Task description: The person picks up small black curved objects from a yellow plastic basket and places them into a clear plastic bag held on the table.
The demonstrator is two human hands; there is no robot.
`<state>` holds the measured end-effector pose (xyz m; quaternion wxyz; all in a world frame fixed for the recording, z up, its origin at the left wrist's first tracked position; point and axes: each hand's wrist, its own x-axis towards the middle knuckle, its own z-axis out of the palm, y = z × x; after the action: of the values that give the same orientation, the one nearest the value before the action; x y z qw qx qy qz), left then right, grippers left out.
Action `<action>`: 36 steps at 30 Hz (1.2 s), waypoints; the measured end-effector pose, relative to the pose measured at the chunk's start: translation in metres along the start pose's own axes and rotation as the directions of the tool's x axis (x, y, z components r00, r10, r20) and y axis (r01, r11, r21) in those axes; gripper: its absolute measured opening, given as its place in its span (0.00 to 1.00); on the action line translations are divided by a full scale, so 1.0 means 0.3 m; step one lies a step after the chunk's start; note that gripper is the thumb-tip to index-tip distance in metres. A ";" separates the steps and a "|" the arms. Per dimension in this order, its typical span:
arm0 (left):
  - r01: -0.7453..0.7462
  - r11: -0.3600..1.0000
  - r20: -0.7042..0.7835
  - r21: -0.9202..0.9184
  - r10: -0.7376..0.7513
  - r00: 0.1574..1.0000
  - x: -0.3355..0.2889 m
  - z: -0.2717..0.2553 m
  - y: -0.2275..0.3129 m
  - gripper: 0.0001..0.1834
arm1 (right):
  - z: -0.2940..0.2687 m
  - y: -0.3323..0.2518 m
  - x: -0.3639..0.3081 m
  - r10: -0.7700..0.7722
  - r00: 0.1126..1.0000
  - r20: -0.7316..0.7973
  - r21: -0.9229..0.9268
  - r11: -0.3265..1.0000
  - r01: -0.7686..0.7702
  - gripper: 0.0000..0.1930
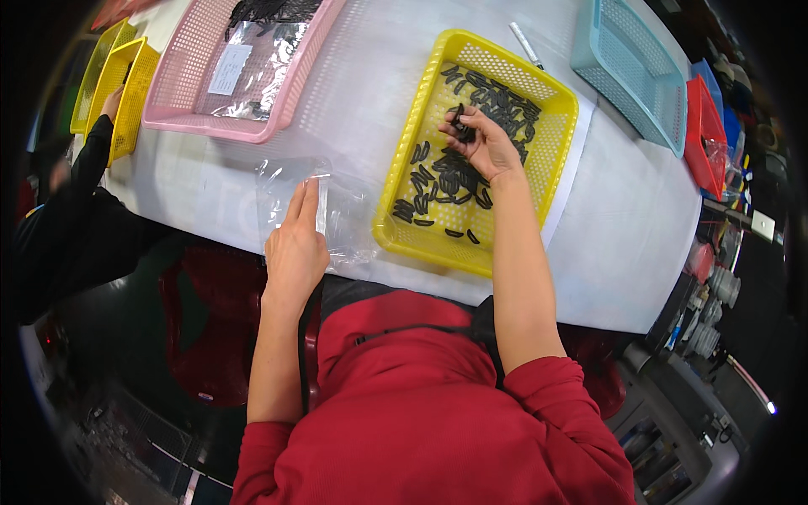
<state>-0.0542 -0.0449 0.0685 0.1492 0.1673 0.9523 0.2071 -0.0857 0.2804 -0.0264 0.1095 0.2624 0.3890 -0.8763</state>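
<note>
My right hand [486, 145] is over a yellow perforated plastic basket [389, 189], its fingers closed around some small black curved pieces [462, 126]. Many more such pieces [459, 172] lie scattered on the basket's floor, some hidden beneath my hand. To the left of the basket, my left hand [296, 251] is at a clear plastic bag [347, 220] on the table. Its index and middle fingers are stretched side by side along the film, and the other fingers are curled. The thumb is mostly hidden; the hand seems to hold the bag's edge.
A pink basket [181, 93] with black pieces and a labelled clear bag [231, 71] stands at the far left, beyond it yellow baskets [135, 97] and a co-worker's hand [112, 103]. A marker [525, 44], blue basket [644, 93] and red tray [705, 139] lie right on the white table [614, 252].
</note>
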 end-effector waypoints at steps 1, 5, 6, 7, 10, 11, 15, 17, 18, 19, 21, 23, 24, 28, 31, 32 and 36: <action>-0.005 1.000 0.008 0.012 0.005 1.000 0.001 0.002 0.003 0.37 | 0.002 0.005 -0.012 0.000 1.000 0.016 0.045 0.999 -0.001 0.14; -0.027 1.000 0.021 0.011 0.027 0.999 0.009 0.001 0.020 0.37 | 0.019 0.025 -0.060 -0.024 0.999 0.043 0.158 0.987 0.017 0.16; -0.027 1.000 0.025 0.012 0.026 0.999 0.008 0.000 0.022 0.37 | 0.020 0.031 -0.069 -0.024 0.998 0.051 0.187 0.982 0.015 0.16; -0.025 1.000 0.028 0.013 0.025 0.999 0.007 0.000 0.023 0.37 | 0.019 0.035 -0.078 -0.025 0.998 0.060 0.216 0.976 0.011 0.17; -0.040 0.999 0.018 0.002 0.040 0.999 -0.003 0.004 0.020 0.37 | 0.004 0.046 -0.119 -0.040 0.995 0.093 0.255 0.967 0.015 0.19; -0.047 0.999 0.008 0.007 0.047 0.999 -0.008 0.007 0.016 0.37 | 0.002 0.050 -0.130 -0.041 0.994 0.105 0.273 0.962 0.011 0.20; -0.076 0.997 -0.019 0.027 0.076 0.997 -0.023 0.025 0.004 0.37 | -0.012 0.073 -0.154 0.020 0.999 0.040 0.092 0.995 -0.024 0.21; -0.082 0.996 -0.016 0.030 0.083 0.996 -0.030 0.026 0.004 0.37 | 0.000 0.095 -0.156 0.047 0.997 -0.069 -0.264 0.962 -0.064 0.22; -0.082 0.996 -0.010 0.028 0.082 0.997 -0.034 0.026 0.006 0.37 | 0.020 0.108 -0.161 -0.012 0.990 -0.138 -0.473 0.879 -0.055 0.23; -0.081 0.996 -0.004 0.026 0.081 0.997 -0.037 0.025 0.007 0.37 | 0.013 0.112 -0.159 -0.063 0.987 -0.150 -0.584 0.811 -0.037 0.22; -0.074 0.997 0.001 0.024 0.074 0.997 -0.043 0.021 0.012 0.37 | 0.008 0.108 -0.161 -0.168 0.973 -0.156 -0.779 0.627 -0.016 0.21; -0.064 0.998 0.007 0.023 0.064 0.998 -0.048 0.019 0.013 0.37 | -0.001 0.111 -0.180 -0.066 0.970 -0.232 -0.480 0.876 -0.055 0.17; -0.058 0.998 0.011 0.024 0.057 0.998 -0.049 0.019 0.012 0.37 | -0.017 0.099 -0.189 0.002 0.974 -0.228 -0.329 0.941 -0.079 0.17; -0.073 0.997 -0.005 0.016 0.073 0.997 -0.051 0.029 0.004 0.37 | -0.037 0.091 -0.218 0.081 0.980 -0.183 -0.078 0.992 -0.097 0.17; -0.087 0.996 -0.017 0.010 0.087 0.996 -0.049 0.030 0.002 0.37 | -0.035 0.084 -0.241 0.074 0.989 -0.129 -0.003 0.997 -0.075 0.17; -0.106 0.994 -0.011 -0.001 0.106 0.994 -0.044 0.032 0.001 0.37 | -0.026 0.080 -0.247 0.068 0.992 -0.106 0.019 0.998 -0.066 0.17; -0.085 0.996 0.028 0.005 0.085 0.996 -0.039 0.025 0.027 0.37 | 0.243 0.066 -0.336 0.208 0.951 0.228 -0.326 0.937 -0.127 0.15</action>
<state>-0.0390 -0.0398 0.0682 0.1532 0.2110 0.9427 0.2082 -0.0206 0.2120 0.0569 0.2737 0.1577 0.4788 -0.8191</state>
